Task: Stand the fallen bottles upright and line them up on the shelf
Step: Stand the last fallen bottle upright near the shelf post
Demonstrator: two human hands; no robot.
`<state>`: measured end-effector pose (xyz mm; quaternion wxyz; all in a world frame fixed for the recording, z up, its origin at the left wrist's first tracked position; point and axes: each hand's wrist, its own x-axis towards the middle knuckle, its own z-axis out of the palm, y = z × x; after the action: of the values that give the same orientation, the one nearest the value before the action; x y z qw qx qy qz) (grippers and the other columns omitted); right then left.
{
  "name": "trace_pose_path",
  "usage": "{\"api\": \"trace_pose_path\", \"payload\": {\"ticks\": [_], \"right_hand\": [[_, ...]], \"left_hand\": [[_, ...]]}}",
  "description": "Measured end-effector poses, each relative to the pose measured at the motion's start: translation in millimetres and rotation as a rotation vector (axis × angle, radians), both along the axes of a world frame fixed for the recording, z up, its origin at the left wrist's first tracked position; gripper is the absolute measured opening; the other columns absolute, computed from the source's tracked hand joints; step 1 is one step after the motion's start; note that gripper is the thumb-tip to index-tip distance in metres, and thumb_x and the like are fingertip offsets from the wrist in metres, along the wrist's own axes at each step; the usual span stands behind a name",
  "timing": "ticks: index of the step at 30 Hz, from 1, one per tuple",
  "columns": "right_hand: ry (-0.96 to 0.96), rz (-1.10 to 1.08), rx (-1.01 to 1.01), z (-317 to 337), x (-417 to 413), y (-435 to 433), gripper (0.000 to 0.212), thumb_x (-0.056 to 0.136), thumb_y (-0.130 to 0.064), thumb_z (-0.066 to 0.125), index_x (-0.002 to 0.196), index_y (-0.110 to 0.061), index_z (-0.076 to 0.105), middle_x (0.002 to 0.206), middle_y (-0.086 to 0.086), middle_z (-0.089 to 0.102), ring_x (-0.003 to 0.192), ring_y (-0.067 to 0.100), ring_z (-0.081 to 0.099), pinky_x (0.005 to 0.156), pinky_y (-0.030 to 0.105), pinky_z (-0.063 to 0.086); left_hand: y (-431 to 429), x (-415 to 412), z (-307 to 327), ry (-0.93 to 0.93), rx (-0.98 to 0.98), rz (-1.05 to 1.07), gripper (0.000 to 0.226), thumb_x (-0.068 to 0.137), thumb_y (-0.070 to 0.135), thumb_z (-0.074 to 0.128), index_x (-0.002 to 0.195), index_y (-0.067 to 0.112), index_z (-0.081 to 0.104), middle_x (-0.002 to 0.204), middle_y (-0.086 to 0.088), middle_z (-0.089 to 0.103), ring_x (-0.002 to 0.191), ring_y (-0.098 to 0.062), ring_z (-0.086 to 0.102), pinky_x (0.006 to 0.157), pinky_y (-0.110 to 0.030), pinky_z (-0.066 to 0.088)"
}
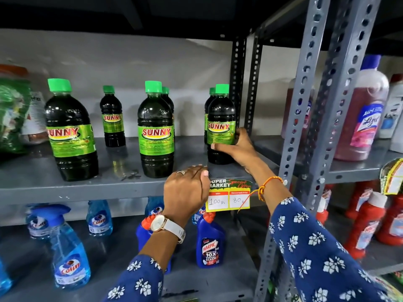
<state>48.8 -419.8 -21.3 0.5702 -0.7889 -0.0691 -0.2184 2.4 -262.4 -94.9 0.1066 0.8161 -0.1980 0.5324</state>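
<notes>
Shelf [65,188]: grey steel, flat and hard; bottles slide on it easily, front edge is bare metal.
Big bottles: left bottle [70,129], middle bottle [156,131], both upright near the front edge, well apart from each other. Full of dark liquid, so likely heavy and bottom-stable; plastic walls probably flex a bit under a squeeze.
Held bottle [220,125]: upright at the right end of the shelf, close to the perforated upright [237,83]. Another of the same kind stands right behind it, mostly hidden.
Small back bottle [112,118]: upright, near the rear wall, out of line with the front ones. Looks lighter, easier to tip.
Fallen bottles: none seen lying down; all visible ones stand. Row looks uneven, so lining up seems to be what is left.
Right hand [236,147]: wrapped around the lower body of the held bottle at the label, thumb across the front, fingers round the right side; closed on it.
Left hand [187,188]: holds nothing; fingers curled over the shelf's front edge, beside the price tag [227,196].
Where to grip: mid-body at the label, glossy wrap may be slippery; firm wrap safer than pinching the cap.
Caps: green screw tops, look closed; leak risk seems low.
Risk: nudging the hidden bottle behind while shifting the front one.
</notes>
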Motion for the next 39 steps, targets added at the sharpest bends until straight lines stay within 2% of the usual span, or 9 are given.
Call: {"api": "trace_pose_path", "payload": {"ticks": [4, 9, 18, 21, 23, 26, 32, 35, 39], "right_hand": [[0.024, 0.046, -0.008, 2.0, -3.0, -2.7, 0.056, 0.074, -0.017, 0.072, 0.124, -0.015, 0.046, 0.111, 0.000, 0.054, 0.108, 0.020, 0.052, 0.090, 0.031, 0.040], [0.009, 0.048, 0.026, 2.6, -3.7, -0.4, 0.069, 0.072, -0.021, 0.077, 0.128, -0.012, 0.039, 0.111, -0.001, 0.051, 0.105, 0.017, 0.050, 0.091, 0.031, 0.039], [0.006, 0.053, 0.065, 4.1, -5.4, -1.7, 0.070, 0.072, -0.020, 0.078, 0.129, -0.010, 0.039, 0.108, -0.002, 0.052, 0.100, 0.016, 0.051, 0.084, 0.028, 0.039], [0.018, 0.016, 0.043, 2.1, -1.0, -1.6, 0.071, 0.067, -0.029, 0.082, 0.126, -0.013, 0.046, 0.115, 0.002, 0.058, 0.101, 0.016, 0.054, 0.089, 0.031, 0.044], [0.015, -0.003, -0.016, 2.2, -1.3, 0.7, 0.066, 0.066, -0.032, 0.082, 0.122, -0.015, 0.052, 0.112, 0.000, 0.060, 0.099, 0.016, 0.056, 0.091, 0.031, 0.045], [0.014, -0.015, -0.045, 4.1, -7.4, 2.2, 0.061, 0.067, -0.030, 0.081, 0.120, -0.014, 0.056, 0.104, -0.003, 0.058, 0.096, 0.015, 0.055, 0.088, 0.029, 0.044], [-0.011, 0.035, -0.058, 0.9, -29.0, -0.5, 0.057, 0.067, -0.030, 0.081, 0.118, -0.017, 0.059, 0.105, -0.004, 0.065, 0.094, 0.011, 0.062, 0.090, 0.031, 0.049], [-0.046, 0.062, -0.027, -1.6, -41.6, -2.7, 0.050, 0.069, -0.026, 0.080, 0.114, -0.017, 0.060, 0.100, -0.006, 0.065, 0.084, -0.002, 0.060, 0.083, 0.023, 0.050], [-0.090, 0.042, -0.021, -3.0, -53.5, -4.3, 0.039, 0.070, -0.024, 0.079, 0.103, -0.024, 0.058, 0.088, -0.016, 0.062, 0.078, -0.010, 0.056, 0.061, 0.003, 0.044]], "left_hand": [[-1.3, -1.7, 0.9, 0.010, 0.002, -0.002, 0.038, 0.089, 0.021, 0.039, 0.083, 0.012, 0.075, 0.084, -0.003, 0.074, 0.070, -0.020, 0.069, 0.060, -0.026, 0.048], [-0.1, -4.0, 2.9, -0.002, 0.005, 0.006, 0.038, 0.088, 0.021, 0.039, 0.083, 0.013, 0.075, 0.083, -0.002, 0.074, 0.070, -0.018, 0.068, 0.059, -0.025, 0.046], [-0.7, -4.4, 4.3, 0.009, 0.004, -0.011, 0.039, 0.088, 0.021, 0.038, 0.082, 0.012, 0.076, 0.083, -0.003, 0.074, 0.073, -0.018, 0.069, 0.062, -0.025, 0.047], [-1.0, -3.0, 3.6, 0.015, 0.009, -0.007, 0.040, 0.088, 0.021, 0.037, 0.082, 0.011, 0.075, 0.083, -0.003, 0.074, 0.073, -0.018, 0.069, 0.063, -0.025, 0.048], [-0.5, -1.1, 3.4, 0.023, 0.008, -0.003, 0.040, 0.088, 0.021, 0.037, 0.082, 0.011, 0.075, 0.083, -0.003, 0.074, 0.072, -0.018, 0.069, 0.063, -0.025, 0.048], [-0.6, -1.4, 2.7, 0.040, 0.006, -0.007, 0.040, 0.088, 0.021, 0.037, 0.080, 0.011, 0.074, 0.080, -0.004, 0.073, 0.068, -0.019, 0.068, 0.061, -0.025, 0.048], [1.4, -3.8, 4.7, 0.074, -0.021, -0.001, 0.042, 0.089, 0.022, 0.034, 0.077, 0.012, 0.073, 0.073, -0.003, 0.071, 0.059, -0.021, 0.064, 0.055, -0.027, 0.046], [-0.7, -6.0, 4.8, 0.086, -0.042, 0.010, 0.042, 0.089, 0.022, 0.034, 0.075, 0.011, 0.072, 0.072, -0.004, 0.071, 0.057, -0.022, 0.063, 0.053, -0.028, 0.046], [-4.6, -11.0, 5.4, 0.089, -0.067, 0.020, 0.041, 0.088, 0.021, 0.034, 0.071, 0.012, 0.071, 0.067, -0.004, 0.070, 0.053, -0.023, 0.062, 0.052, -0.027, 0.045]]}}
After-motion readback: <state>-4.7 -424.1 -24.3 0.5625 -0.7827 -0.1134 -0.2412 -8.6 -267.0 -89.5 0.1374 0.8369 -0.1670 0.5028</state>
